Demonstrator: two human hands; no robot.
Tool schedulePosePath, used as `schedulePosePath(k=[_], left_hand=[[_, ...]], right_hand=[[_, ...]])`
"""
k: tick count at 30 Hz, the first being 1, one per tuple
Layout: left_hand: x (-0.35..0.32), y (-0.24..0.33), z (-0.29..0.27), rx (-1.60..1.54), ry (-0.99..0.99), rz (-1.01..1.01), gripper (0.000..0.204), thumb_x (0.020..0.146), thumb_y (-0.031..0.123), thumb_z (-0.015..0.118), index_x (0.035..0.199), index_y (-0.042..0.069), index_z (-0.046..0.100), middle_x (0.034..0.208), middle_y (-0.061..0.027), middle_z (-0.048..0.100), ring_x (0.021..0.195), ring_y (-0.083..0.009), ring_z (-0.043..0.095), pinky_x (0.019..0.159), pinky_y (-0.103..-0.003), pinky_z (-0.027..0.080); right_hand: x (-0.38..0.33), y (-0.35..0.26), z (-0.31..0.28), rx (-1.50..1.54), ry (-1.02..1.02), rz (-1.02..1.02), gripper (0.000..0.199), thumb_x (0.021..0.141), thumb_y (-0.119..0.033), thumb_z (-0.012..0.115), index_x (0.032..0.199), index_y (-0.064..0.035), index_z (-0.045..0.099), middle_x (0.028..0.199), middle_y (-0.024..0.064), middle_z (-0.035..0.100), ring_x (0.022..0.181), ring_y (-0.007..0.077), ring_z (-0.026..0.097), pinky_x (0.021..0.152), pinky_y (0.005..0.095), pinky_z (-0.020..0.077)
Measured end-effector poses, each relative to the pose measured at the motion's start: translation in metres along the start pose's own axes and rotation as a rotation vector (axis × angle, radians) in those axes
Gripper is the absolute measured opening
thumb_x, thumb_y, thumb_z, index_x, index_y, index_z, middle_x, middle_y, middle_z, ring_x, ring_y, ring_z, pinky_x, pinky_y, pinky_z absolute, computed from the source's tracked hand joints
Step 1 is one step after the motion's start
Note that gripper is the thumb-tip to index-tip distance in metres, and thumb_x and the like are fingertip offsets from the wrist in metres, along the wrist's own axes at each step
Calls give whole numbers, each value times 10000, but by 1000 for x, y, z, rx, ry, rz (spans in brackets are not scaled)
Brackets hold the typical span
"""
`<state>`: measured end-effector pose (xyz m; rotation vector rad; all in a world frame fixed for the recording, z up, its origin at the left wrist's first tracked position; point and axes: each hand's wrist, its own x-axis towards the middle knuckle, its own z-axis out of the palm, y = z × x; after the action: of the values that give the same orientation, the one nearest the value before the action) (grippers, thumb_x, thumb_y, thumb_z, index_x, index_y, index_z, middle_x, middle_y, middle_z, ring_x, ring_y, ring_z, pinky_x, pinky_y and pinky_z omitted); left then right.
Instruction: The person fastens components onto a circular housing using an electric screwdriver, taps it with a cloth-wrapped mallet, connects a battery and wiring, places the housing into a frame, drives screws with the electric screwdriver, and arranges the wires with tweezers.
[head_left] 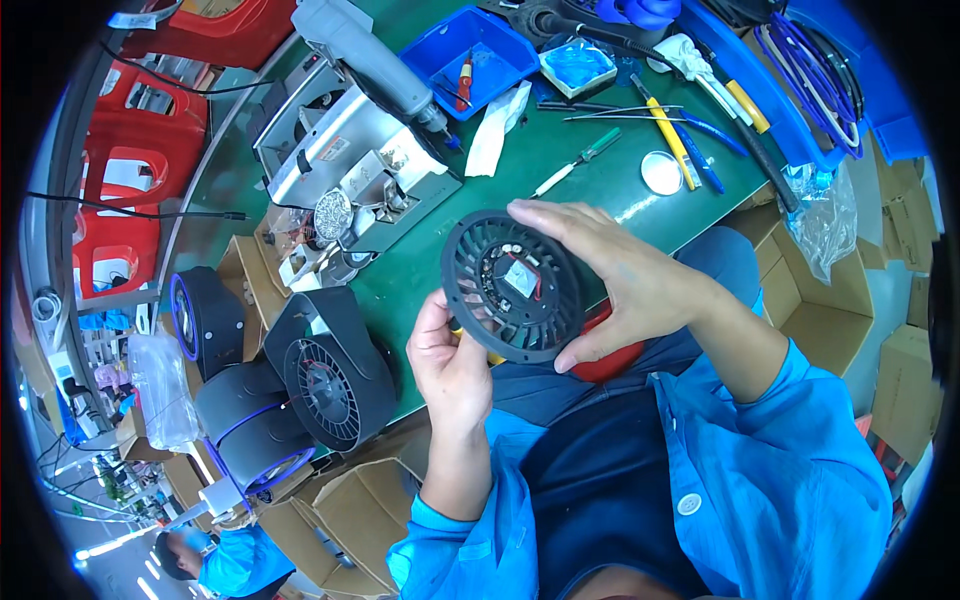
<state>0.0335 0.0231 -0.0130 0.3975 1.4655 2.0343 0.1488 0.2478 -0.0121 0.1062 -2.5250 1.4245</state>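
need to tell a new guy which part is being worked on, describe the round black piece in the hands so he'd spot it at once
Start at the green workbench; just in front of it, both hands hold a round black fan grille. The right hand grips its rim, the left hand is under it. Unlike the finished fans on the left, it is a bare flat disc.

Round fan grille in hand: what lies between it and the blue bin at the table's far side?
In the head view, between the round fan grille and blue bin: a crumpled white cloth, a small screwdriver, and bare green mat.

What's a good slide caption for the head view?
Both hands hold a black fan grille above a green bench.
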Motion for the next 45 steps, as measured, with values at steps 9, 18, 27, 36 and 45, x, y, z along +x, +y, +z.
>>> schedulePosePath(k=[9,18,27,36,45], left_hand=[[8,23,36,633,-47,319,126,980,-69,747,1093,-14,752,922,-42,699,753,-94,621,641,-265,480],[13,19,37,548,-136,392,137,937,-57,782,1056,12,780,847,-74,683,655,-130,588,585,-300,434],[7,15,36,799,-64,660,125,914,-58,804,1014,9,772,827,-82,693,638,-154,640,557,-324,454],[5,11,37,716,-59,616,125,918,-78,803,1008,3,773,816,-87,681,639,-153,629,577,-314,463],[17,14,8,719,110,487,96,955,-45,796,1030,15,787,820,-86,661,691,-146,598,651,-302,469]], right_hand=[[26,-14,-22,7,-80,-214,1394,611,-486,1073,1728,-82,344,1778,275,292,1633,459,326,1305,565,302],[25,-1,-24,199,-94,-275,1261,602,-444,1066,1634,-63,449,1698,287,379,1562,473,411,1252,580,356],[27,4,-20,212,-75,-273,1267,592,-461,1066,1624,-51,456,1680,302,397,1558,487,414,1249,591,351],[22,8,-18,278,-9,-231,1257,593,-470,1063,1617,-49,466,1680,303,400,1560,486,414,1255,576,350],[17,11,-24,258,21,-247,1294,614,-489,1062,1647,-45,423,1681,290,403,1564,474,414,1278,556,328]])
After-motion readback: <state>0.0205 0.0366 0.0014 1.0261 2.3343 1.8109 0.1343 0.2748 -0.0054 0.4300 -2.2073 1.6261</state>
